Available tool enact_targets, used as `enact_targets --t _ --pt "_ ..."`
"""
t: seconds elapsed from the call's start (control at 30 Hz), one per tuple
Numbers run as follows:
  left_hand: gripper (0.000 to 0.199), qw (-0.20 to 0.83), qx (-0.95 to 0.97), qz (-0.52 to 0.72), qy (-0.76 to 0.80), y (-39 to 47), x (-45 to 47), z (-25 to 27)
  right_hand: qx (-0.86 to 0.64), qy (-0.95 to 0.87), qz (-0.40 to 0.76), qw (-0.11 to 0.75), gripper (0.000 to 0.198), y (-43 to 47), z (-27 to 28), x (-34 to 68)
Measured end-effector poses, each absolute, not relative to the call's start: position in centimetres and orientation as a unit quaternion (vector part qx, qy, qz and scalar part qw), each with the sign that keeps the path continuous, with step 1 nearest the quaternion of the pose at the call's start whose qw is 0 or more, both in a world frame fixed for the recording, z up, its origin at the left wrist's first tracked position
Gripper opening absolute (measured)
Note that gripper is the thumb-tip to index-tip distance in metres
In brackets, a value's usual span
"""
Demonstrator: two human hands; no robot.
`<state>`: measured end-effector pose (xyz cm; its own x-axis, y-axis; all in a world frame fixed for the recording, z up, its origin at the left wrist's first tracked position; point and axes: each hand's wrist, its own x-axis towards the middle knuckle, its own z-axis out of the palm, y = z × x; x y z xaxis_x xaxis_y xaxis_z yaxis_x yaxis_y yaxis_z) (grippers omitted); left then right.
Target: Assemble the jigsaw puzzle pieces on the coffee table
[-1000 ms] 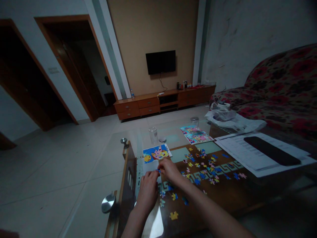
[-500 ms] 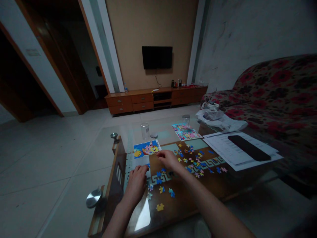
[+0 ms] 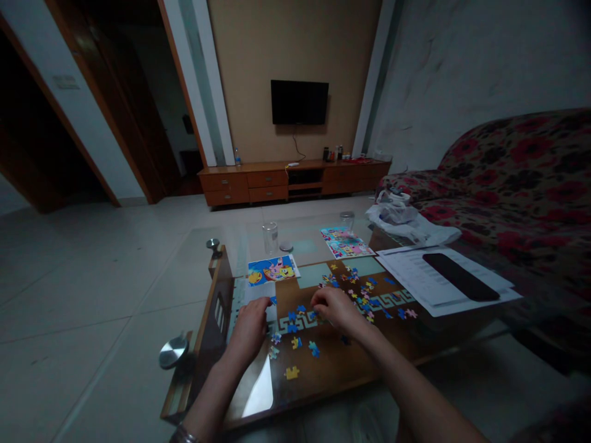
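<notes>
At the lower middle of the frame, a tabletop (image 3: 332, 369) of clear, shiny glass is being shown, and brown wood with a pale, angular border pattern is being seen through it. Many small puzzle pieces (image 3: 364, 301), flat and with rounded knobs, are being spread right of the centre, in blue, yellow and pink. A few others, such as a yellow piece (image 3: 292, 373), are lying lower, between the two forearms. Above them, a glossy picture card (image 3: 273, 271) and a second card (image 3: 347, 241) are being displayed, near a clear cylindrical jar (image 3: 270, 237) and a round, flat lid (image 3: 286, 247). At the right, white papers (image 3: 415, 271) are being partly covered by a smooth, black, oblong object (image 3: 462, 277), with a thin, crumpled plastic bag (image 3: 429, 234) above.

The left hand (image 3: 249, 326) is being held low, left of the centre, back upward, its fingers being bent beside a blue piece (image 3: 273, 301). Its grip is looking narrow, but whether something is being held cannot be told. The right hand (image 3: 337, 309) is being extended from the lower right, fingers being curled toward the thumb, near the scattered pieces. This grip is also looking narrow; its content cannot be told.
</notes>
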<state>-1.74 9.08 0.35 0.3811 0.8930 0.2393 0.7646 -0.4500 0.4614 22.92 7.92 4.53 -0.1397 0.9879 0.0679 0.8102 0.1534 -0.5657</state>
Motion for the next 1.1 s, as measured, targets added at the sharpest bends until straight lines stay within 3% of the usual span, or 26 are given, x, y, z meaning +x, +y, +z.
enact_targets --t 0.23,0.53,1.1 --pt "0.039 0.1 0.806 0.285 0.509 9.8 -2.5 0.4 -0.685 -0.665 0.151 0.256 0.02 7.4 4.2 28.0" --pt "0.011 0.027 0.747 0.331 0.576 9.9 -5.1 2.0 -0.717 -0.627 0.121 0.28 0.027 7.5 3.1 29.9" --pt "0.014 0.024 0.726 0.31 0.614 6.8 -5.5 2.7 -0.683 -0.64 0.095 0.339 0.027 8.5 3.3 31.5"
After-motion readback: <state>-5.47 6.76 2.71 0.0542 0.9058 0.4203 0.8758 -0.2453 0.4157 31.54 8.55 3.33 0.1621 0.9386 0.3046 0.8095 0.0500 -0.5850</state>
